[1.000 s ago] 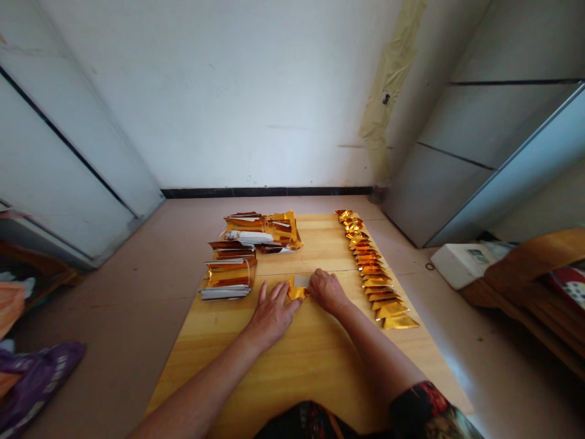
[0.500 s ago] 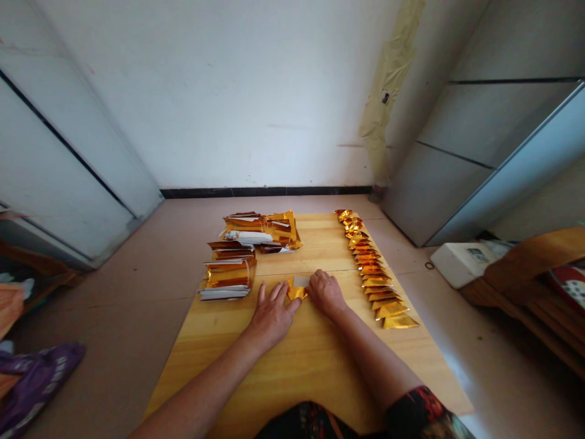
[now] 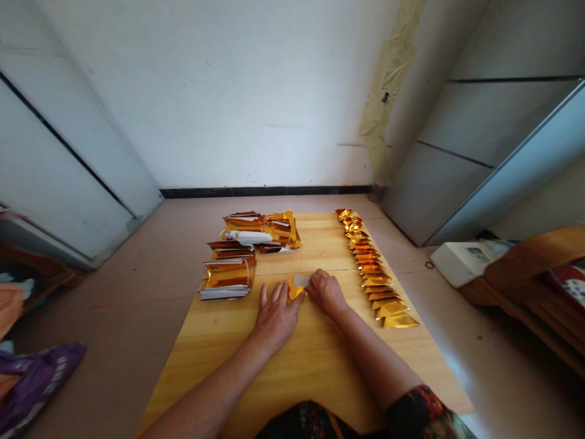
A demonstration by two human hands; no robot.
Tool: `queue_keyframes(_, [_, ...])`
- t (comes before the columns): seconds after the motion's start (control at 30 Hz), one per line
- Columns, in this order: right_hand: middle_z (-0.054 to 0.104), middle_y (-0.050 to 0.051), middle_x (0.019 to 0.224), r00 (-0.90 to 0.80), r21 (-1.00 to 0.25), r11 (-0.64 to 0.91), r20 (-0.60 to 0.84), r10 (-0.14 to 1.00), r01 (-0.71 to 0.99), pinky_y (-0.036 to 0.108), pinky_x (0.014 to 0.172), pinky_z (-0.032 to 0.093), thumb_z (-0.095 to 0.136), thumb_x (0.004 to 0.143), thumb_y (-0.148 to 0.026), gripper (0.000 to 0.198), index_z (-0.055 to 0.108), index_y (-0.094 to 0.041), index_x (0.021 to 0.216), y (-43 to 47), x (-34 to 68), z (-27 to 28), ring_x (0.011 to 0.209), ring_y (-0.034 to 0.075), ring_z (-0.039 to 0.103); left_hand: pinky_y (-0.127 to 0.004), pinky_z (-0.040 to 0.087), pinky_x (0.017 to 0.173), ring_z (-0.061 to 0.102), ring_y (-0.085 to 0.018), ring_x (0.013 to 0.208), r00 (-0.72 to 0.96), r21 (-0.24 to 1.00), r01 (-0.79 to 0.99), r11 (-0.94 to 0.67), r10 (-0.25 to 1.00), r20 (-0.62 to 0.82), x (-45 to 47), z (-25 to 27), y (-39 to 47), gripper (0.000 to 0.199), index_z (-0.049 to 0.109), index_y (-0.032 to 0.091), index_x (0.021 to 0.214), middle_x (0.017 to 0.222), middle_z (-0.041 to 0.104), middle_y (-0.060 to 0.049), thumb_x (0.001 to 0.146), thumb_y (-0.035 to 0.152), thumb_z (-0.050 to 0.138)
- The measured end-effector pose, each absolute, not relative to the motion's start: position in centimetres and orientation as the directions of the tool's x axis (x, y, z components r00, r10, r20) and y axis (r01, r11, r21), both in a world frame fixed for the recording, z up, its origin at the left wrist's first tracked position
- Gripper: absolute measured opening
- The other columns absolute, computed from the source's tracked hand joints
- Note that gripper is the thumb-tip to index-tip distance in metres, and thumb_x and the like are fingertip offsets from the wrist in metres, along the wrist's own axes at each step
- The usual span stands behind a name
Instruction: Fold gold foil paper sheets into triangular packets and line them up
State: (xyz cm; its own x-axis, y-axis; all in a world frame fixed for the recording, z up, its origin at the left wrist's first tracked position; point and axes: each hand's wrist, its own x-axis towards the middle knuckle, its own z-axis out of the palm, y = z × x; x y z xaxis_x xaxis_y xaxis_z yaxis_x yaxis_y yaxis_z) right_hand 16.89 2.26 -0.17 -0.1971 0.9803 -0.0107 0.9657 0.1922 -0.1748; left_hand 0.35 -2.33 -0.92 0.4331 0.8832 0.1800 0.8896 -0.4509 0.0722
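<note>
A small sheet of gold foil paper [image 3: 297, 291], partly folded with its pale grey back showing, lies on the wooden table [image 3: 292, 384]. My left hand [image 3: 276, 312] rests flat with fingers spread, its index finger and thumb pressing on the paper's left and near edges. At the paper's right edge, my right hand [image 3: 326, 292] is closed, its curled fingers pinching the foil. The fingertips hide part of both edges. Down the table's right side runs a row of folded gold foil pieces [image 3: 377, 283], overlapping one another.
Stacks of curled gold foil sheets [image 3: 228, 274] lie at the table's left, with more foil sheets [image 3: 278, 231] behind them. Beyond the far edge stands a white wall [image 3: 256, 110]. A grey cabinet [image 3: 466, 140] is at right, and a purple bag [image 3: 41, 378] sits on the floor at left.
My left hand has shifted slightly right, and its thumb now lies closer to the paper's near right corner. The right hand stays nearly in place. The stacks and row are unchanged.
</note>
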Motion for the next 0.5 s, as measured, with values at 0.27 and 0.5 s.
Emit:
queue_keyframes(0.27, [0.057,0.002,0.086,-0.198,-0.384,0.215,0.082,0.977,0.898,0.021,0.067,0.036,0.051,0.084,-0.016,0.01,0.06,-0.018,0.081,2.5,18.0,-1.1,0.075,0.011,0.053,-0.062,0.016,0.106,0.04,-0.029,0.128,0.397,0.102,0.904,-0.416,0.903,0.161,0.8,-0.6,-2.6,0.04,0.053,0.034,0.124,0.134,0.049,-0.013,0.085,0.025,0.051])
queue_keyframes(0.5, [0.054,0.0,0.08,-0.184,-0.511,0.214,0.109,0.977,0.833,0.019,0.066,0.037,0.051,0.08,-0.009,0.012,0.059,-0.017,0.075,3.0,18.9,-1.4,0.071,0.01,0.051,-0.063,0.016,0.106,0.04,-0.029,0.128,0.401,0.1,0.902,-0.419,0.902,0.159,0.8,-0.7,-2.5,0.039,0.053,0.035,0.124,0.135,0.049,-0.012,0.086,0.027,0.05])
